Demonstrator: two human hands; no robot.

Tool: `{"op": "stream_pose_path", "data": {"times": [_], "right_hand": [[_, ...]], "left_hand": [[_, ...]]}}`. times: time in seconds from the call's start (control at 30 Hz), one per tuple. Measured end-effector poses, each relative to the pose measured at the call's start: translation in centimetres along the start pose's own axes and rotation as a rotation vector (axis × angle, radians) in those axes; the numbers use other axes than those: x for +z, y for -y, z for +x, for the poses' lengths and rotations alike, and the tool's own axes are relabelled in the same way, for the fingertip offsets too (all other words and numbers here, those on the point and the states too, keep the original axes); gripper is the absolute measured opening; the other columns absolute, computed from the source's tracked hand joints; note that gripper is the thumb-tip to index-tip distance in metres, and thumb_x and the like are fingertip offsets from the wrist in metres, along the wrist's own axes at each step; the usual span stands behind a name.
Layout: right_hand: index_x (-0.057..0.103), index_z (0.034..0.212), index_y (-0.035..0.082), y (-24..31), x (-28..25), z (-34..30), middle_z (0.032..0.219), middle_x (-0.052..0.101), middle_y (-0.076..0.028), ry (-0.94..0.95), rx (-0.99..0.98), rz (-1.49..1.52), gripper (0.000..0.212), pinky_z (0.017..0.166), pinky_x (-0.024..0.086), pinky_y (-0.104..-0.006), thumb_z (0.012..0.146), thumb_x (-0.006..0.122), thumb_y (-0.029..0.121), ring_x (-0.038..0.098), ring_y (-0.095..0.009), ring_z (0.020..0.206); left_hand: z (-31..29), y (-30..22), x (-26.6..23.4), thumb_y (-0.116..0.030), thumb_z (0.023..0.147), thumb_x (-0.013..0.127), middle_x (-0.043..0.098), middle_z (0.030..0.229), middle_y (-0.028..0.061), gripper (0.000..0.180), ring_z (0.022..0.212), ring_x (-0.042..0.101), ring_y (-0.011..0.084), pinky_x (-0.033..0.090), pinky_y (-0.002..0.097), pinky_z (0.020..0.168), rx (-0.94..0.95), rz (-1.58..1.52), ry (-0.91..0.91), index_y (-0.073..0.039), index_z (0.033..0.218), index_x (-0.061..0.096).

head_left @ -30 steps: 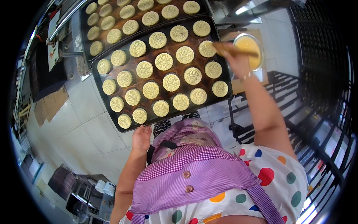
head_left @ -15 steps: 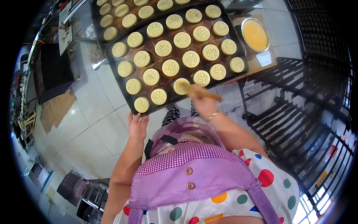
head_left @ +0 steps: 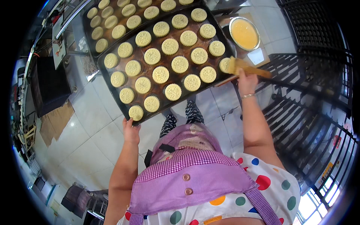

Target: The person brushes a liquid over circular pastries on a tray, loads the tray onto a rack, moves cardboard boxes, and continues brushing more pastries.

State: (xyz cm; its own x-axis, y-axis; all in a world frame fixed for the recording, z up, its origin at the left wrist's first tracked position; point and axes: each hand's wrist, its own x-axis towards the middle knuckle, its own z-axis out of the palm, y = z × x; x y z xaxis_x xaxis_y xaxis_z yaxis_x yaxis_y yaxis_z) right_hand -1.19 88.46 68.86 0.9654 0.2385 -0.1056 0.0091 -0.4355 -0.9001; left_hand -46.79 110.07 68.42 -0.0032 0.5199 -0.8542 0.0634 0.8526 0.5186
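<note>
A dark baking tray (head_left: 159, 93) holds rows of round, pale yellow pastries with fluted edges and stamped tops. My left hand (head_left: 131, 130) grips the tray's near left corner, close to a corner pastry (head_left: 135, 113). Out at the tray's right end, my right hand (head_left: 248, 81) is closed round the wooden handle of a flat brush (head_left: 258, 72). Its bristles meet the top of the right-end pastry (head_left: 225, 65) and partly cover it. Beyond the brush stands a round metal bowl (head_left: 258, 46) of yellow-orange liquid (head_left: 243, 33).
A second tray (head_left: 108, 45) of similar pastries lies behind the first. A white card-like piece (head_left: 255, 56) lies beside the bowl. Black metal racks (head_left: 300, 101) stand to the right, and a black box (head_left: 50, 86) to the left. Cardboard (head_left: 56, 122) lies on the tiled floor.
My right hand has carried the brush rightward, from a near-edge pastry to the one at the tray's right end. My left hand stays on the corner. The view has shifted slightly.
</note>
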Motion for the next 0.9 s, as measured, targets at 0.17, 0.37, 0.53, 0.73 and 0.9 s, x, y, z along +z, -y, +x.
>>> {"op": "stream_pose_path", "data": {"times": [0.17, 0.37, 0.53, 0.73, 0.9], "right_hand": [[0.053, 0.117, 0.001, -2.6, -4.4, 5.5, 0.107, 0.060, -0.006, -0.182, 0.206, 0.124, 0.035, 0.062, 0.052, -0.0319, 0.089, 0.058, 0.021, 0.060, -0.018, 0.090], [0.057, 0.111, 0.010, -8.3, -1.3, 9.0, 0.100, 0.063, -0.006, 0.115, 0.807, 0.826, 0.041, 0.074, 0.050, -0.0383, 0.094, 0.044, 0.044, 0.061, -0.022, 0.090], [0.053, 0.120, 0.007, -7.8, -0.2, 8.7, 0.118, 0.059, -0.008, 0.444, 0.961, 0.641, 0.054, 0.091, 0.046, -0.0381, 0.096, 0.031, 0.050, 0.054, -0.021, 0.112], [0.044, 0.129, -0.006, -3.6, 2.8, 9.8, 0.126, 0.052, -0.017, 0.311, 0.664, 0.146, 0.076, 0.096, 0.039, -0.0371, 0.089, 0.044, 0.058, 0.050, -0.026, 0.114], [0.046, 0.126, -0.007, -3.1, -0.7, -0.2, 0.126, 0.052, -0.014, 0.039, 0.352, 0.282, 0.065, 0.095, 0.039, -0.0346, 0.091, 0.049, 0.047, 0.049, -0.023, 0.112]], "left_hand": [[4.8, -1.7, 0.0, -0.040, 0.095, 0.044, 0.056, 0.120, 0.0081, 0.047, 0.109, 0.053, 0.0206, 0.042, 0.0350, 0.093, 0.138, 0.007, 0.030, -0.002, 0.122, 0.049], [8.1, -2.4, 1.2, -0.053, 0.094, 0.034, 0.052, 0.128, 0.0094, 0.064, 0.116, 0.051, 0.0254, 0.039, 0.0381, 0.100, 0.087, 0.021, -0.151, -0.002, 0.132, 0.043], [6.8, -2.2, 2.9, -0.059, 0.091, 0.035, 0.056, 0.118, 0.0164, 0.077, 0.106, 0.056, 0.0278, 0.046, 0.0383, 0.091, 0.185, 0.009, -0.363, 0.010, 0.124, 0.045], [4.4, -1.7, 3.8, -0.057, 0.092, 0.036, 0.056, 0.117, 0.0182, 0.076, 0.104, 0.054, 0.0271, 0.042, 0.0363, 0.092, 0.246, 0.112, -0.439, 0.013, 0.120, 0.048], [-0.3, -0.2, -1.0, -0.052, 0.093, 0.040, 0.059, 0.110, 0.0176, 0.068, 0.097, 0.057, 0.0268, 0.045, 0.0375, 0.086, 0.287, 0.065, -0.367, 0.011, 0.116, 0.053]]}}
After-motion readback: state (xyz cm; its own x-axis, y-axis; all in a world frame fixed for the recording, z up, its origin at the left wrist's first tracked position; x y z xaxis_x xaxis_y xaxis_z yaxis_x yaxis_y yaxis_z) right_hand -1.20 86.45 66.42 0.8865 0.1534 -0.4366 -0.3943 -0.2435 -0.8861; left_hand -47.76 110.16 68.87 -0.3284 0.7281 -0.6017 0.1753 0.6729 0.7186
